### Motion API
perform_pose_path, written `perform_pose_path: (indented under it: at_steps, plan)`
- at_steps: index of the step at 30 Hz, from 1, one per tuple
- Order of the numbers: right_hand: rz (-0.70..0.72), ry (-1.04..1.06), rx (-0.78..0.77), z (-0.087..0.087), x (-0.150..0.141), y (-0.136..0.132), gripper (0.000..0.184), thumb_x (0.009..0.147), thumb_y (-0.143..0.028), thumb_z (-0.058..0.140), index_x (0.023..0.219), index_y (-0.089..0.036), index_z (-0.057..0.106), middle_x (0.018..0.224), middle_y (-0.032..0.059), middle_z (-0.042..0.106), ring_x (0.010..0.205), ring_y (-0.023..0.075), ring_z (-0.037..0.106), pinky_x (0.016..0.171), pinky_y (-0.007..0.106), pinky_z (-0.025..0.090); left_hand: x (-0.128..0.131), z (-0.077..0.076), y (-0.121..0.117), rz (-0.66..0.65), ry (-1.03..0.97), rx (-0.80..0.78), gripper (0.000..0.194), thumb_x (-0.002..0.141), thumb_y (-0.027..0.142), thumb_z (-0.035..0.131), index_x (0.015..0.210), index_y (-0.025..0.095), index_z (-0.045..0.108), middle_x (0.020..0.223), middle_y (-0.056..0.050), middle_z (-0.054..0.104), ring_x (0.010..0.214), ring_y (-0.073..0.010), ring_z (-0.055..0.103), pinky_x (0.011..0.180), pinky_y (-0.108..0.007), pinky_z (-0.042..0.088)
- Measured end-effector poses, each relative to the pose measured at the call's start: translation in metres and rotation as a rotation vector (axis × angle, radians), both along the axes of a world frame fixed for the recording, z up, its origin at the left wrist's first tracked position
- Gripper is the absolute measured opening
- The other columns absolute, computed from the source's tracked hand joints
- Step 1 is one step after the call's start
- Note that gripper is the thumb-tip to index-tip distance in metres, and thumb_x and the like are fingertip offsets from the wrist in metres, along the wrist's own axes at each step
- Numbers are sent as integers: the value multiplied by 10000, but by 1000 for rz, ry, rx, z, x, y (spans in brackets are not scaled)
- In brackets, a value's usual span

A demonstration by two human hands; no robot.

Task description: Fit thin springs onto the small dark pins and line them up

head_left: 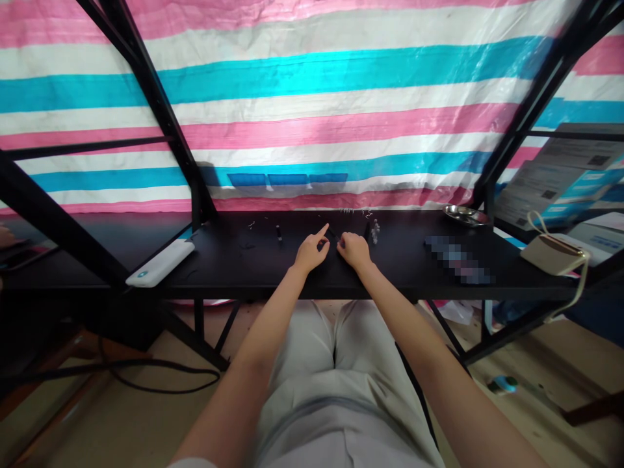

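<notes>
Just in from the front edge of the black flat worktop (234,268), the left hand (312,252) points its index finger, thumb curved apart; the right hand (354,250) curls its fingertips beside a thin dark stick (332,231); pinching, I cannot tell. Fine handling seems in hand, calling next for steady fingertips.

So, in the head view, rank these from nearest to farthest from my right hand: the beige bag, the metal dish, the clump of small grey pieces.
From your right hand:
1. Clump of small grey pieces: just to its right.
2. Metal dish: farther right and farther forward.
3. Beige bag: farthest to the right.
</notes>
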State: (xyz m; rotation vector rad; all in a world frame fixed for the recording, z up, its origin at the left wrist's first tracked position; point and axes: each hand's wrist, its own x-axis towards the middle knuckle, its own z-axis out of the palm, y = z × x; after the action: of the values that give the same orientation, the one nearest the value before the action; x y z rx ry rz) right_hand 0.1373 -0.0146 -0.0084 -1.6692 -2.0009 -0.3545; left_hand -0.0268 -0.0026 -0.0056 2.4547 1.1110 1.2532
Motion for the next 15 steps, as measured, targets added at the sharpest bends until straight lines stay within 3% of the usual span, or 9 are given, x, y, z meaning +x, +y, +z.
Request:
perform_pose_path:
  at_steps: [10, 15]
  plan:
    - [38, 12, 22, -3, 1, 2, 89, 818, -235, 473, 770, -183, 527, 790, 61, 608, 749, 180, 529, 640, 287, 282, 2, -1, -1, -6, 33, 19, 411, 833, 224, 512, 1243, 214, 540, 867, -25, 673, 773, -156, 560, 780, -306, 475]
    - [104, 23, 34, -1, 0, 1, 93, 823, -242, 474, 786, -183, 535, 782, 50, 600, 735, 170, 522, 644, 277, 286, 2, 1, 0, 62, -79, 63, 226, 858, 254, 500, 1023, 201, 644, 855, -37, 670, 749, -142, 570, 753, -289, 474]
